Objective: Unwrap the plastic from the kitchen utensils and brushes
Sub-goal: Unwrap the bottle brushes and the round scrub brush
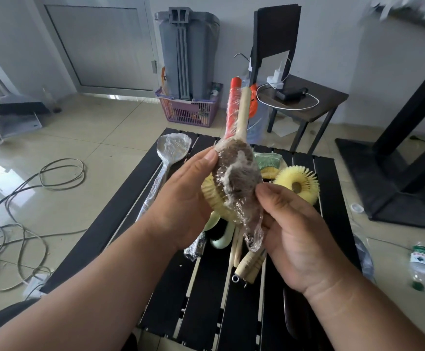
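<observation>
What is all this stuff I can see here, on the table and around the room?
wrapped brush bundle: one, brown bristles with cream and red handles, held above the table
wrapped ladle: one, clear plastic film over it, table's left side
round brush: one, yellow, unwrapped, table's right side
scouring sponge: one, green and yellow, behind the bundle
slatted table: one, black
basket: one, purple, on the floor by the wall
bin: one, grey, behind the basket
chair: one, dark, with a white cable on its seat
bottle: one, clear with green cap, lying on the floor at right
left hand: holds the bundle
right hand: pinches the plastic film
</observation>
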